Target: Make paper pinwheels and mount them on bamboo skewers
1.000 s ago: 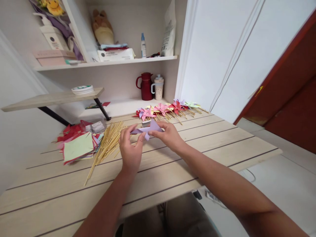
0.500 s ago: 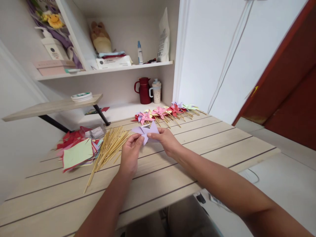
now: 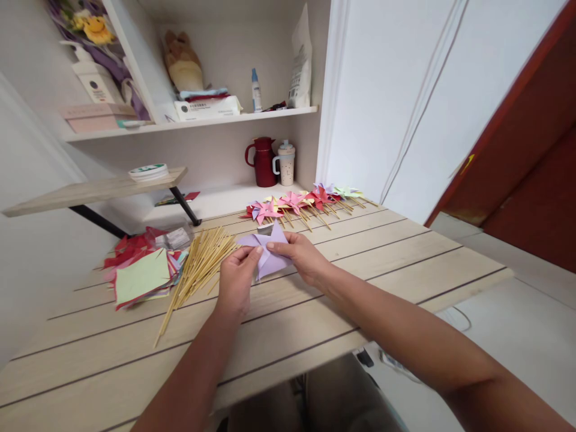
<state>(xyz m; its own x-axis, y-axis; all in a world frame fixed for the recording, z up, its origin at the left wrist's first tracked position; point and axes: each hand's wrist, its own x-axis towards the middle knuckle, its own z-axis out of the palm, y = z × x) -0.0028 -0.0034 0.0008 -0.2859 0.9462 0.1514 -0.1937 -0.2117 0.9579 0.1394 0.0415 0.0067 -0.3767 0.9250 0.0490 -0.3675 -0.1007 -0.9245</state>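
Observation:
A lilac paper pinwheel point(image 3: 273, 264), partly folded, is held above the table between both hands. My left hand point(image 3: 237, 279) pinches its left side, thumb near the middle. My right hand point(image 3: 302, 255) grips the right side, with the thumb pressed on the folded centre. A small greyish object point(image 3: 265, 228) shows just behind the paper; its kind is unclear. Left of my left hand lies a loose bundle of thin wooden sticks point(image 3: 198, 270). Beyond the hands, finished pinwheels on sticks point(image 3: 294, 203) in pink, red, yellow, lilac and green lie in a row.
A stack of coloured paper sheets point(image 3: 141, 276) lies at the left, with a clear packet point(image 3: 176, 238) behind it. A small raised wooden shelf point(image 3: 99, 191) stands at the back left. A red jug point(image 3: 264, 163) and a speckled cup point(image 3: 286, 165) stand at the back.
The lower part of the lilac paper now spreads out flat and wide, where it was a narrow point before. Both hands keep their hold, in nearly the same place.

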